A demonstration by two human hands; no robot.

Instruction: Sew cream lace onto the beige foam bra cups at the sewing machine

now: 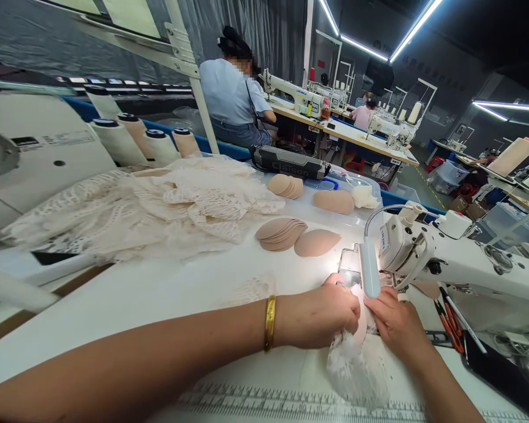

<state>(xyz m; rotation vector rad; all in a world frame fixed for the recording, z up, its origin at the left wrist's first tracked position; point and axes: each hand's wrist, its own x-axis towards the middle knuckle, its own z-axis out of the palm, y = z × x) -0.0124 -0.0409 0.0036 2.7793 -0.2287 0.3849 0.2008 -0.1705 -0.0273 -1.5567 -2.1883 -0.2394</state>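
Note:
My left hand [320,314], with a gold bangle on its wrist, is closed on a piece of white lace fabric [355,364] with a beige pad under it. My right hand [397,323] presses the same piece with its fingers curled on it, close to the needle area of the white sewing machine [458,258]. The machine's small lamp [369,267] shines on the spot between my hands. Stacks of beige bra pads [282,233] and a single pad [316,242] lie just beyond.
A heap of cream lace [158,205] covers the table's left. Thread cones [158,144] stand behind it. Red-handled scissors [449,323] and a dark phone [498,370] lie at right. A ruler strip [291,405] marks the near edge. Other people sit at machines farther back.

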